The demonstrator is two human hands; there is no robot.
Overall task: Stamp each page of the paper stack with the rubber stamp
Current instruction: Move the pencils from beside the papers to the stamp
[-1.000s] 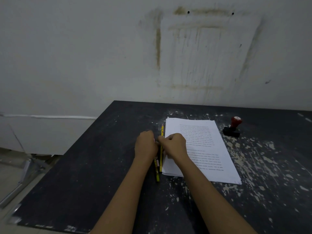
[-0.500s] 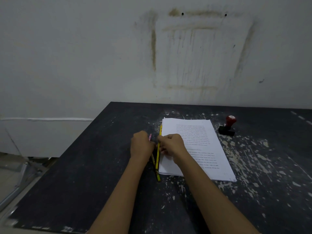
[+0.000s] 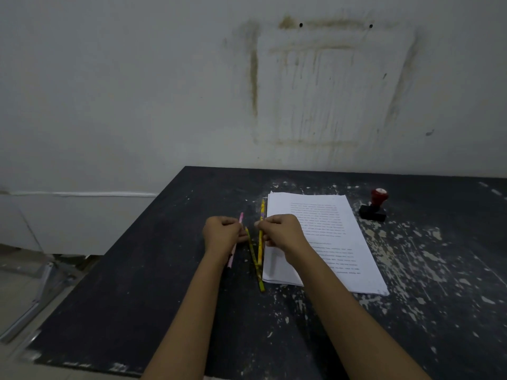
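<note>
A stack of printed white paper (image 3: 329, 237) lies on the dark table (image 3: 137, 297), right of centre. The rubber stamp (image 3: 374, 205), red knob on a black base, stands upright just beyond the stack's far right corner, untouched. My left hand (image 3: 222, 235) grips a pink pencil (image 3: 241, 217) left of the stack. My right hand (image 3: 282, 233) pinches a yellow pencil (image 3: 262, 212) along the stack's left edge. A third, greenish pencil (image 3: 253, 256) lies between the hands.
The tabletop is speckled with pale paint chips, mostly on its right side (image 3: 428, 259). A stained white wall (image 3: 301, 91) rises behind the table. Metal frame parts (image 3: 35, 294) lie on the floor past the table's left edge.
My left hand has drawn the pink pencil leftward, away from the other two. My right hand keeps its pinch on the yellow pencil. The stamp and paper have not moved.
</note>
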